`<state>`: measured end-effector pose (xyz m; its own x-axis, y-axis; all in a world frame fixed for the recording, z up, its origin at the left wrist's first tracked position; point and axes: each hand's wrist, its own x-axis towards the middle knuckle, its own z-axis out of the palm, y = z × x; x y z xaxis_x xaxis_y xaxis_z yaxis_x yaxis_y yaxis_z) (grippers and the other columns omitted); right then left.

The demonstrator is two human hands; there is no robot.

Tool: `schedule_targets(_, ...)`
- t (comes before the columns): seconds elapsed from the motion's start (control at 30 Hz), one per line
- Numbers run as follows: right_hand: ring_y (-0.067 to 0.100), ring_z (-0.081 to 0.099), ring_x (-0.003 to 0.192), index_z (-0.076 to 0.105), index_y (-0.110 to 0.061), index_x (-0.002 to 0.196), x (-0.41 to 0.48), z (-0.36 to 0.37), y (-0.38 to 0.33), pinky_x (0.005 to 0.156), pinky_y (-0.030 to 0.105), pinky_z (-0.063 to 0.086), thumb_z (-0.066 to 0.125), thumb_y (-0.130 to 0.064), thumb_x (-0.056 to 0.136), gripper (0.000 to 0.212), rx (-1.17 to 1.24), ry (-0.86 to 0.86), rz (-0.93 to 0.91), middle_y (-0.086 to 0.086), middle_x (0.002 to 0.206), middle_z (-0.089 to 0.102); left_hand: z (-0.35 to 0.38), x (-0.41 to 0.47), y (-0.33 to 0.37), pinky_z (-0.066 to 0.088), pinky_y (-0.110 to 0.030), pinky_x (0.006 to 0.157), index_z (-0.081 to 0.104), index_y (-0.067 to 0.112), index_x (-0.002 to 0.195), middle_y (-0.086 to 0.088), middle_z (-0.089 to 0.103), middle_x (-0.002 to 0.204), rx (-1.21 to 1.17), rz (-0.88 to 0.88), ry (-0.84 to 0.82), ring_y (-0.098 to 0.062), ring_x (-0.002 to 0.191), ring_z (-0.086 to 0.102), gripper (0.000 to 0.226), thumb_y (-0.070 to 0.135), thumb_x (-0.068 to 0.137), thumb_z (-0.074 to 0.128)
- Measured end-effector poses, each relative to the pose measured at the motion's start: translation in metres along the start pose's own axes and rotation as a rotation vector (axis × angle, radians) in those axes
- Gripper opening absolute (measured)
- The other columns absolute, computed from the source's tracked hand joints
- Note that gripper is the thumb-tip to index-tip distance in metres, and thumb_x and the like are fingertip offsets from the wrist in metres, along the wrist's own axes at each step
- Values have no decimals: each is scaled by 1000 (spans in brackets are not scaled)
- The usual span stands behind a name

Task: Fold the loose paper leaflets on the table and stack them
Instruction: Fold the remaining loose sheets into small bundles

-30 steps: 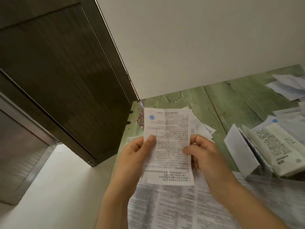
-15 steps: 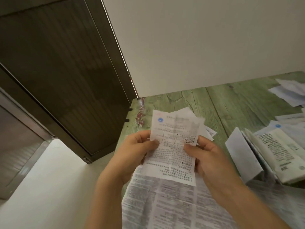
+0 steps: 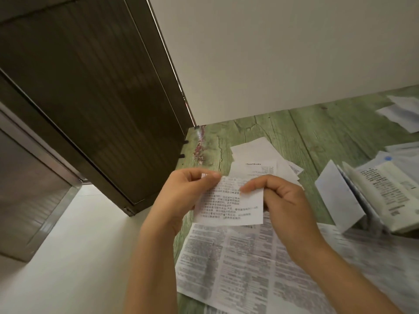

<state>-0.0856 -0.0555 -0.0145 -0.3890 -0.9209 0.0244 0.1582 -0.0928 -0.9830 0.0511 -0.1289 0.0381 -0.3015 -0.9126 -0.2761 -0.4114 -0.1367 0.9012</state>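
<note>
A plain pale wall and a dark slatted door (image 3: 86, 98) back a green wood-grain worktop (image 3: 317, 141) strewn with printed paper. Largest of the sheets is an unfolded leaflet (image 3: 238, 264) lying flat at the near edge, dense with columns of print; to the right sits a heap of partly folded leaflets (image 3: 381, 193), some standing tented, and beyond the hands a small stack of folded white leaflets (image 3: 256, 157) lies on the worktop. More loose sheets (image 3: 401, 112) lie at the far right. Above the flat sheet, a small folded leaflet (image 3: 231, 205) is held clear of the worktop: the left hand (image 3: 181, 196) pinches its upper left corner between thumb and forefinger, and the right hand (image 3: 285, 200) pinches its upper right edge, fingers curled closed on the paper. The step in hand looks like finishing a fold, with the top edge doubled over. The next move probably calls for pressing the crease flat, then laying the piece squarely on the stack just behind, edges aligned. Many sheets remain unfolded, so the task seems early to midway.
</note>
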Motion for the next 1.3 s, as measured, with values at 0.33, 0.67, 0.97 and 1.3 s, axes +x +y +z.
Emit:
schedule_targets(0.33, 9, 67, 79, 69, -16, 83, 2, 2, 2, 71, 20, 53, 69, -14, 83, 3, -78, -71, 84, -2, 82, 72, 11, 0, 2, 53, -17, 55, 73, 7, 85, -5, 73, 74, 75, 51, -67, -13, 63, 68, 11, 16, 83, 68)
schedule_targets(0.67, 3, 49, 44, 62, -10, 62, 4, 0, 2, 45, 14, 41, 62, -10, 86, 24, -160, -5, 60, -5, 49, 56, -1, -1, 0, 54, -17, 62, 72, 12, 85, -3, 72, 71, 78, 138, 83, -12, 62, 66, 11, 20, 85, 64)
schedule_targets(0.97, 1, 52, 44, 68, -4, 69, 3, -3, 1, 43, 11, 39, 58, 0, 86, 20, -64, 48, 38, 4, 55, 65, -25, -13, 1, 50, -12, 53, 70, 17, 75, 2, 71, 64, 102, 147, 228, -8, 56, 65, 11, 23, 82, 64)
schedule_targets(1.3, 15, 65, 68, 69, -12, 77, 0, 0, 1, 63, 23, 52, 70, -12, 81, 3, -83, -168, 53, 9, 74, 71, 2, -11, 11, 50, -15, 53, 73, 6, 78, -9, 71, 71, 201, 118, -59, -17, 60, 66, 25, 29, 78, 67)
